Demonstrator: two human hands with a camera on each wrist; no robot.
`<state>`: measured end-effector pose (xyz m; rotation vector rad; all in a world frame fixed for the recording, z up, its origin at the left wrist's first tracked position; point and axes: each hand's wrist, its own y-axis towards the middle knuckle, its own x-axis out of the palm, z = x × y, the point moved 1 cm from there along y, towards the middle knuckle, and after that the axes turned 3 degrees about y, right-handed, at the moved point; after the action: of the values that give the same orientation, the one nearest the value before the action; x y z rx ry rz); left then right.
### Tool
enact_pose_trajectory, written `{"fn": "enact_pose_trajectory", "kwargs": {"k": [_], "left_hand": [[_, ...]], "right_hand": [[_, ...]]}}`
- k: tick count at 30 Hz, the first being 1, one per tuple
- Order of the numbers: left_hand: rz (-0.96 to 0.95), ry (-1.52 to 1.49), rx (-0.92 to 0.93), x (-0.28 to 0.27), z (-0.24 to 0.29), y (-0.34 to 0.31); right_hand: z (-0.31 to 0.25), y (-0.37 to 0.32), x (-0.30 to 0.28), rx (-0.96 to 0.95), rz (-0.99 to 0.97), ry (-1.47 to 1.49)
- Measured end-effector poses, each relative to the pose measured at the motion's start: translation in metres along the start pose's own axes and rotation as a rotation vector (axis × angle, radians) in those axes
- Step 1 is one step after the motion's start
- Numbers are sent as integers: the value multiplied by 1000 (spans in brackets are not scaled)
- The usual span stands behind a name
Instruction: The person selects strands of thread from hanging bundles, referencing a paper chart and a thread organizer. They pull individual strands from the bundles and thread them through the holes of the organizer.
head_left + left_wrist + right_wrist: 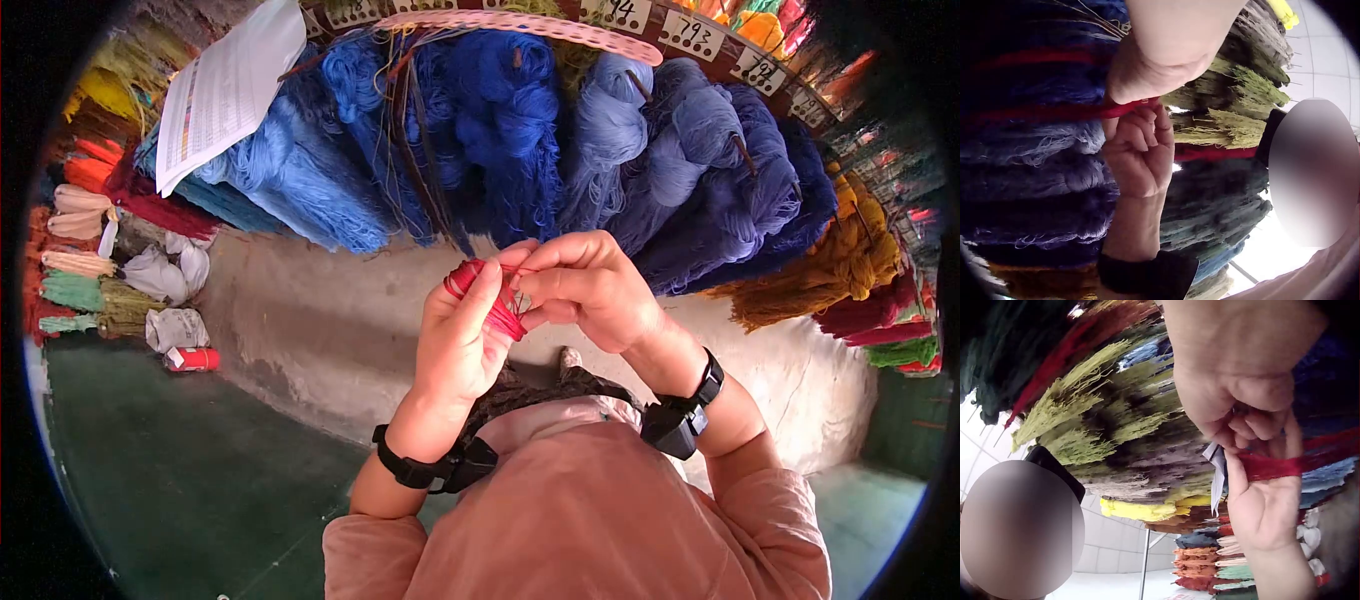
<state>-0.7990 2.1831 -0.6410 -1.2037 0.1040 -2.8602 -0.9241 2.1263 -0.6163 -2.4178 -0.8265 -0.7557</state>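
A bundle of red yarn [507, 322] lies across the fingers of the left hand [462, 335], whose thumb presses on it. The right hand [595, 290] has its fingers curled, pinching red strands beside the bundle, close to the left fingertips. In the left wrist view the red yarn [1085, 112] stretches off to the left from between the hands, and the right hand [1141, 150] shows curled fingers. The right wrist view has the yarn [1329, 450] running across the left hand [1266, 506]; the right hand [1241, 381] partly covers the fingertips.
Blue skeins [510, 130] hang from a curved rack in front of the hands, with brown-gold skeins [800, 260] to the right. A printed sheet [225, 95] lies over skeins at the upper left. Wrapped bundles and a red item [192, 359] are at the left wall.
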Motion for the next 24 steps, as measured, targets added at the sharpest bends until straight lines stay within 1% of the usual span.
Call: {"fn": "enact_pose_trajectory", "kwargs": {"k": [2,3,5,6,7,8,10,11,12,13,14,15,16,17,18,19,20,21,22,24], "left_hand": [[18,-88,-46,1,5,1],[28,-132,-68,1,7,2],[11,-115,-15,-12,7,4],[3,-107,10,-17,8,6],[172,-151,-33,-3,13,6],[47,-305,-105,-12,13,7],[-199,-621,-250,-49,17,7],[-148,-651,-271,-67,22,4],[-95,-682,-292,-87,28,-1],[-14,-651,-249,-113,33,-8],[64,-617,-208,-144,37,-14],[149,-598,-187,-185,41,-22],[233,-575,-165,-230,44,-33],[408,-526,-94,-276,51,-51],[580,-468,-20,-313,61,-70],[910,-432,61,-334,71,-84],[1237,-384,145,-354,81,-99],[1234,-345,217,-419,89,-130],[1231,-307,287,-470,90,-158],[1263,-329,315,-473,94,-173]], "right_hand": [[2,3,1,-29,12,31],[2,5,2,-33,-18,49],[2,8,-1,-41,-78,89],[2,10,-4,22,-152,210],[3,11,-9,86,-223,331],[2,10,-12,153,-289,453],[-4,2,-21,39,-154,346],[-8,-4,-35,-43,-164,255],[-13,-11,-54,-78,-143,260],[-17,-20,-75,-93,-89,227],[-20,-30,-97,-113,-75,213],[-23,-43,-116,-106,2,185],[-24,-58,-136,-108,166,163],[-26,-74,-155,-126,261,171],[-28,-88,-171,-147,396,205],[-31,-104,-196,-171,414,239],[-36,-117,-202,-244,523,207],[-42,-127,-204,-329,567,179],[-47,-135,-201,-413,611,149],[-60,-141,-183,-550,651,-24]]}}
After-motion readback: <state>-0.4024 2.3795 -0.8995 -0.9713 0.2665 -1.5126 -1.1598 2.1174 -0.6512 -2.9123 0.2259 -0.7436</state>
